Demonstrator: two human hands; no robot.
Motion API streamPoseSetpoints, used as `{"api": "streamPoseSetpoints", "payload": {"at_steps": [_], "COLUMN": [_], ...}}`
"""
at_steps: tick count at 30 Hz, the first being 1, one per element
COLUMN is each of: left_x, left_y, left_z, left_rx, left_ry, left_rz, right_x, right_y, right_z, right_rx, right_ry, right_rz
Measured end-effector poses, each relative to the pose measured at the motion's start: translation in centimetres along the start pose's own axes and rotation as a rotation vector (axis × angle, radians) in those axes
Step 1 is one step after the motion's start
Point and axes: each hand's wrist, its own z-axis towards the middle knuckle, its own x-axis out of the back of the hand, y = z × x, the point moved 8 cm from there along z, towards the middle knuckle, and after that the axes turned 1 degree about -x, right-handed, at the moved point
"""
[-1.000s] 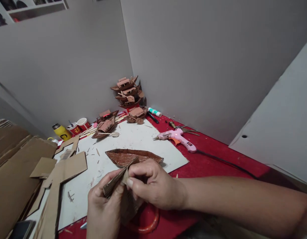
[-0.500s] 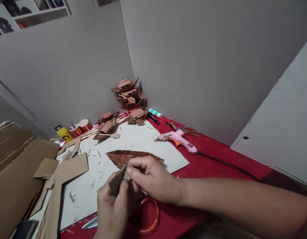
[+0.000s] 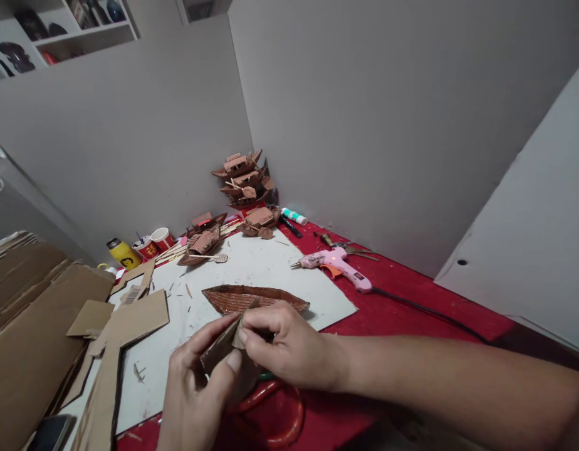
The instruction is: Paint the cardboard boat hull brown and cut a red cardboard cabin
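My left hand [image 3: 200, 382] grips a small brown piece of cardboard [image 3: 218, 351] between thumb and fingers, low in the middle of the view. My right hand [image 3: 287, 344] pinches a loose, paler flap at the cardboard's near side. Both hands almost meet there, and the fingers hide part of the piece. Just beyond them a brown model boat hull [image 3: 252, 297] with a ribbed inside lies on a white board [image 3: 252, 260]. Beneath my hands show the orange-red handles of scissors [image 3: 296, 423], with the blades covered by my left hand.
A pink glue gun [image 3: 339, 263] with a black cord lies on the red tabletop [image 3: 402, 288] to the right. Finished model boats [image 3: 245, 178] are stacked at the back corner. Cut cardboard [image 3: 139, 313] covers the left side, near paper cups [image 3: 161, 238] and a yellow bottle [image 3: 123, 254].
My left hand has shifted slightly left, its fingers straighter along the cardboard, which has turned a little. It now covers the scissor blade. My right hand keeps its pinch.
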Motion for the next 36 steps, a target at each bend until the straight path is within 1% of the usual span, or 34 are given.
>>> {"api": "streamPoseSetpoints", "payload": {"at_steps": [2,4,6,9,12,16,18,19,21,26,29,32,34,36], "left_x": [-0.3,-0.7,-0.9,-0.6,-0.3,0.9,1.3,1.4,1.5,1.1,0.9,0.7,0.3,0.1], "left_y": [-0.2,-0.5,-0.6,-0.4,-0.1,-0.6,-0.6,-0.5,-0.2,0.4,0.4,-0.1,-0.6,-0.7], "left_z": [0.1,0.2,0.1,-0.1,-0.5,-0.4,-0.1,0.0,0.1,-0.2,-0.3,0.0,0.1,0.1], "left_rx": [0.024,0.040,0.029,-0.040,-0.112,-0.094,-0.104,-0.114,-0.141,-0.215,-0.234,-0.165,-0.091,-0.044], "left_ry": [-0.063,-0.112,-0.112,-0.005,0.096,0.213,0.238,0.248,0.252,0.237,0.223,0.206,0.184,0.195], "left_rz": [0.003,-0.021,-0.055,-0.027,0.055,0.106,0.137,0.146,0.147,0.205,0.234,0.202,0.163,0.119], "right_x": [0.1,0.0,0.0,-0.1,-0.1,-0.5,-0.5,-0.5,-0.4,0.1,0.2,0.0,-0.3,-0.6], "right_y": [-0.3,-0.2,-0.1,0.0,0.0,0.0,0.1,0.2,0.8,2.7,3.5,4.0,4.2,4.4], "right_z": [0.1,0.2,0.3,0.4,0.4,0.3,0.1,0.1,0.2,0.4,0.4,0.5,0.6,0.7], "right_rx": [0.046,0.045,0.044,0.068,0.116,0.191,0.202,0.184,0.090,-0.286,-0.440,-0.503,-0.517,-0.525], "right_ry": [-0.005,-0.015,-0.022,-0.018,-0.016,-0.045,-0.044,-0.039,-0.026,-0.004,-0.012,-0.023,-0.037,-0.052], "right_rz": [-0.058,-0.073,-0.085,-0.084,-0.012,0.073,0.065,0.054,0.045,0.150,0.198,0.246,0.287,0.312]}}
